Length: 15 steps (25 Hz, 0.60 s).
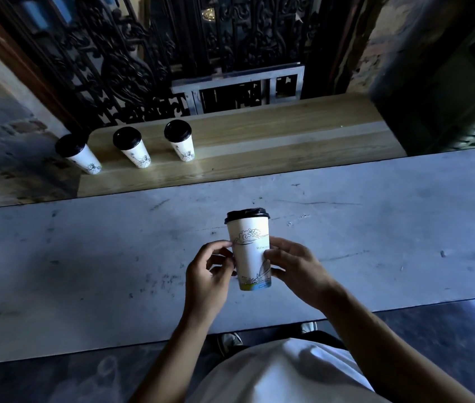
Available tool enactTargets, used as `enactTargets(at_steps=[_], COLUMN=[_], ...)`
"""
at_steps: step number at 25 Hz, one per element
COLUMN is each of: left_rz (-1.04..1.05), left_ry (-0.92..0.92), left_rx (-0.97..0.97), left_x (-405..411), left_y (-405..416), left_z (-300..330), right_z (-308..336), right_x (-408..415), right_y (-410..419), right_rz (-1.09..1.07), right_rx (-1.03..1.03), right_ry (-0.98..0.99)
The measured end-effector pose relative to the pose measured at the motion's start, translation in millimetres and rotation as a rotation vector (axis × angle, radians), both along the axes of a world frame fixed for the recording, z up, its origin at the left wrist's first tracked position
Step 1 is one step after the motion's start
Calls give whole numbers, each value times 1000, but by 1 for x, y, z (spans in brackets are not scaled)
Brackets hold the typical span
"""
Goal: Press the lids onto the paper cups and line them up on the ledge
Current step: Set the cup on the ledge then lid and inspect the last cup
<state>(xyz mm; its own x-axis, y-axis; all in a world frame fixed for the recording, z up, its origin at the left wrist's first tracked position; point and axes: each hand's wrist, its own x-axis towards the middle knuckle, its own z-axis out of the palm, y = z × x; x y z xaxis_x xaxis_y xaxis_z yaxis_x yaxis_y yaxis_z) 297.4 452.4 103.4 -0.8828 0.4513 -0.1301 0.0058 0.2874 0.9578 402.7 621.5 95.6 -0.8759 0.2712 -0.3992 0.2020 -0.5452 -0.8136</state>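
A white paper cup with a line drawing and a black lid on top is held upright above the grey table. My right hand grips its right side. My left hand touches its left side with the fingertips, fingers curled. On the wooden ledge beyond the table stand three lidded cups in a row at the left: one at the ledge's left end, one in the middle and one on the right.
A dark ornate iron grille and a metal frame rise behind the ledge. A dark green object stands at the right end of the ledge. The ledge to the right of the cups is bare wood.
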Motion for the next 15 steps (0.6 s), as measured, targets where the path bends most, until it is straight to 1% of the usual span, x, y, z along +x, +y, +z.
enactTargets(at_steps=[3,8,11,15], left_rz=[8,-27,-64,-63], left_ry=[-51,-101,-83,-76], left_rx=[16,47,41,18], left_x=[1,3,3,2], left_y=[-1,1,2,2], left_z=[-3,0,3,1], right_z=[0,-3,-1,1], right_x=[1,-1,-1,0], right_y=[1,5,8,10], right_rz=[6,-77,-104,-97], right_rx=[20,-29,-54,-43], right_ry=[-9,-20,-37,-48])
